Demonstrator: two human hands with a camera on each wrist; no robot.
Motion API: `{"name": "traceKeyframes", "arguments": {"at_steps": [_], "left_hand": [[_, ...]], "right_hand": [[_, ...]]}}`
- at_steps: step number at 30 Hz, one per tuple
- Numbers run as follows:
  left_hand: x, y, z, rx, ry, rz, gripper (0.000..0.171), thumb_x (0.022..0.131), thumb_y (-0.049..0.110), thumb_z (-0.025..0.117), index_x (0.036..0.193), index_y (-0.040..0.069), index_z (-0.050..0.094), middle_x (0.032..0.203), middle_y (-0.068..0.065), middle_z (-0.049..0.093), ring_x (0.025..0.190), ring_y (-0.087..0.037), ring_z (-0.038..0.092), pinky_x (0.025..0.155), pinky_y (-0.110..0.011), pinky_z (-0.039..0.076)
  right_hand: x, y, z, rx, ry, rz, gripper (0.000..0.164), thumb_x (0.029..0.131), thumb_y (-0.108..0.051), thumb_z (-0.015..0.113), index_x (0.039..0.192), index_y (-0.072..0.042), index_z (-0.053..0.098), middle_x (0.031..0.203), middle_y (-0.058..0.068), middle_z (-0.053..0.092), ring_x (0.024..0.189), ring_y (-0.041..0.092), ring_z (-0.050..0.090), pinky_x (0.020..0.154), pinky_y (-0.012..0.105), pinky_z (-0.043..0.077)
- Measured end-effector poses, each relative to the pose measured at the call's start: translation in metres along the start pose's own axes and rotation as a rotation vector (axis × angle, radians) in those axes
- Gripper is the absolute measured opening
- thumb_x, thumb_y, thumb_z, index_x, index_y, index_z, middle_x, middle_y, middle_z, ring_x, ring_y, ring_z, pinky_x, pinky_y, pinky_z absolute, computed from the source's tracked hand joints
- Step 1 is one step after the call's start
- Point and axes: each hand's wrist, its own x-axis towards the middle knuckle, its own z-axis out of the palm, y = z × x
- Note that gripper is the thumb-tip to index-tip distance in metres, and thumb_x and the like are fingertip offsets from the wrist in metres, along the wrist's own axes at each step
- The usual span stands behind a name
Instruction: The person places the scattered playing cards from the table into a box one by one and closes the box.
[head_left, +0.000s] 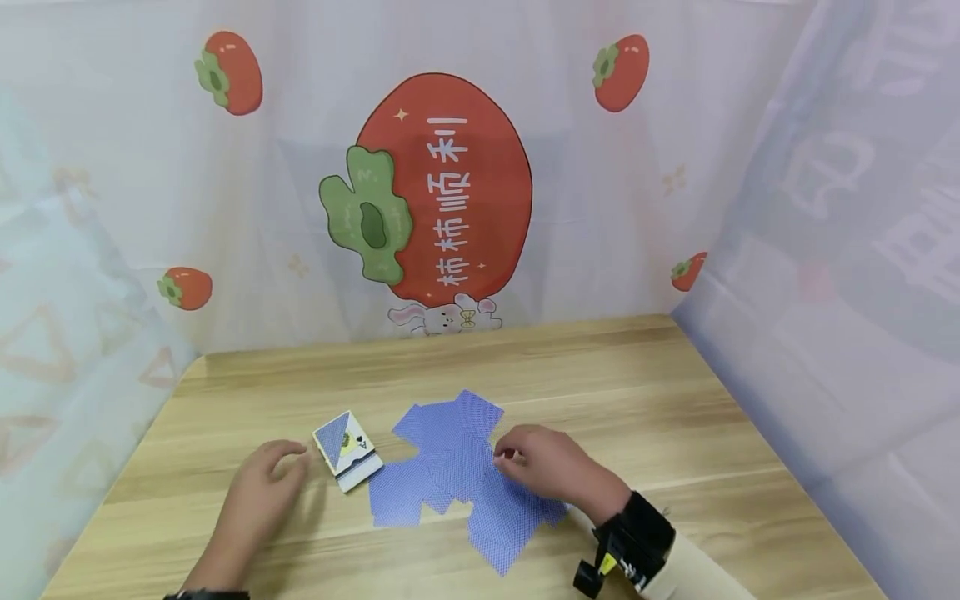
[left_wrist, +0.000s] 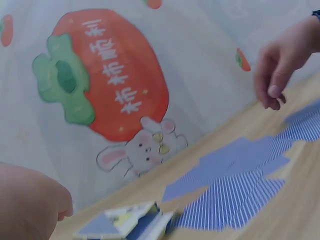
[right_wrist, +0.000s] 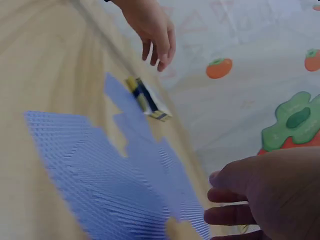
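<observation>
Blue-patterned playing cards (head_left: 457, 458) lie face down in an overlapping spread on the wooden table. Just left of them is a card box (head_left: 348, 450) with an ace and a blue pattern on its face. My left hand (head_left: 266, 483) hovers beside the box, fingers loosely bent and holding nothing. Over the right part of the spread is my right hand (head_left: 543, 462), its fingers relaxed and slightly curved. In the right wrist view that hand (right_wrist: 270, 195) shows nothing between its fingers, and the cards (right_wrist: 115, 170) lie below it.
The wooden table (head_left: 615, 383) ends at a white cloth backdrop (head_left: 570, 250) printed with persimmons and a rabbit. Cloth also hangs along the left and right sides. A black wrist strap with a camera (head_left: 633, 537) sits on the right forearm.
</observation>
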Motion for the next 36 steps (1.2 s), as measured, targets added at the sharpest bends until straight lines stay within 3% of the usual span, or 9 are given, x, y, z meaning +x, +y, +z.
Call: {"name": "traceKeyframes", "arguments": {"at_steps": [2, 5, 8, 11, 15, 24, 30, 36], "left_hand": [[-0.006, -0.015, 0.0, -0.009, -0.005, 0.003, 0.05, 0.102, 0.035, 0.06, 0.137, -0.001, 0.054, 0.149, -0.032, 0.04, 0.136, -0.057, 0.034, 0.105, -0.075, 0.032], [-0.012, -0.031, 0.006, -0.041, -0.052, -0.004, 0.07, 0.099, 0.036, 0.066, 0.149, -0.003, 0.037, 0.152, -0.037, 0.029, 0.137, -0.06, 0.028, 0.105, -0.078, 0.029], [-0.014, -0.039, 0.014, -0.069, -0.089, 0.002, 0.089, 0.093, 0.037, 0.073, 0.155, -0.003, 0.023, 0.154, -0.039, 0.024, 0.138, -0.061, 0.025, 0.107, -0.077, 0.026], [-0.014, -0.04, 0.021, -0.035, -0.09, 0.028, 0.097, 0.089, 0.04, 0.077, 0.156, -0.001, 0.021, 0.154, -0.039, 0.024, 0.139, -0.061, 0.022, 0.107, -0.077, 0.026], [-0.012, -0.037, 0.026, 0.017, -0.06, 0.076, 0.096, 0.088, 0.046, 0.077, 0.156, 0.002, 0.025, 0.155, -0.035, 0.027, 0.139, -0.06, 0.022, 0.105, -0.077, 0.025], [0.005, -0.036, 0.033, 0.042, 0.037, 0.187, 0.088, 0.088, 0.041, 0.078, 0.151, -0.001, 0.034, 0.151, -0.033, 0.035, 0.139, -0.056, 0.027, 0.11, -0.073, 0.02], [0.013, -0.035, 0.036, 0.104, 0.021, 0.206, 0.08, 0.088, 0.043, 0.076, 0.147, 0.003, 0.041, 0.152, -0.036, 0.033, 0.139, -0.058, 0.026, 0.11, -0.074, 0.016], [0.015, -0.033, 0.038, 0.111, 0.008, 0.204, 0.08, 0.088, 0.045, 0.076, 0.148, 0.005, 0.042, 0.153, -0.035, 0.033, 0.139, -0.058, 0.025, 0.111, -0.074, 0.013]], "right_hand": [[-0.007, 0.002, 0.011, -0.058, 0.008, -0.033, 0.019, 0.097, -0.03, 0.069, 0.11, -0.018, 0.076, 0.101, -0.01, 0.067, 0.087, 0.004, 0.059, 0.073, 0.026, 0.053], [-0.017, 0.003, 0.024, -0.13, 0.011, -0.054, 0.018, 0.095, -0.03, 0.071, 0.108, -0.019, 0.076, 0.106, -0.007, 0.066, 0.094, 0.01, 0.058, 0.079, 0.031, 0.053], [-0.022, 0.003, 0.031, -0.158, 0.01, -0.047, 0.02, 0.095, -0.034, 0.071, 0.11, -0.021, 0.075, 0.11, -0.006, 0.063, 0.097, 0.014, 0.055, 0.082, 0.035, 0.051], [-0.024, 0.001, 0.035, -0.16, -0.005, -0.029, 0.026, 0.095, -0.039, 0.07, 0.116, -0.023, 0.073, 0.114, -0.006, 0.062, 0.1, 0.014, 0.053, 0.084, 0.037, 0.049], [-0.023, -0.003, 0.038, -0.158, -0.031, -0.024, 0.037, 0.095, -0.046, 0.068, 0.125, -0.025, 0.068, 0.121, -0.005, 0.061, 0.106, 0.015, 0.053, 0.09, 0.04, 0.048], [-0.015, -0.015, 0.042, -0.207, -0.053, -0.068, 0.055, 0.094, -0.055, 0.065, 0.139, -0.024, 0.06, 0.133, -0.001, 0.055, 0.118, 0.019, 0.051, 0.097, 0.047, 0.047], [-0.01, -0.023, 0.046, -0.242, -0.069, -0.088, 0.054, 0.092, -0.056, 0.067, 0.137, -0.027, 0.06, 0.13, -0.003, 0.054, 0.114, 0.018, 0.05, 0.091, 0.044, 0.046], [-0.009, -0.031, 0.044, -0.233, -0.091, -0.11, 0.052, 0.092, -0.054, 0.068, 0.135, -0.026, 0.062, 0.129, -0.003, 0.055, 0.113, 0.018, 0.05, 0.093, 0.044, 0.046]]}}
